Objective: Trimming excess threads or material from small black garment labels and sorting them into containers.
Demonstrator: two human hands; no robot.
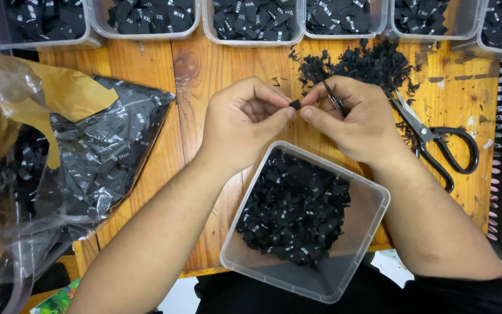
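Note:
My left hand (242,119) and my right hand (358,119) meet above a wooden table (198,75), both pinching one small black fabric label (295,104) between thumb and fingertips. A small pair of metal snips (333,97) is also tucked in my right hand, blades pointing away from me. Just below the hands stands a clear square plastic tub (373,200) holding a heap of black labels (294,209) with white print.
Large black-handled scissors (437,142) lie right of my right hand. A pile of black scraps (367,63) sits behind the hands. Several clear tubs of labels (254,20) line the far edge. A clear plastic bag of labels (97,157) lies left.

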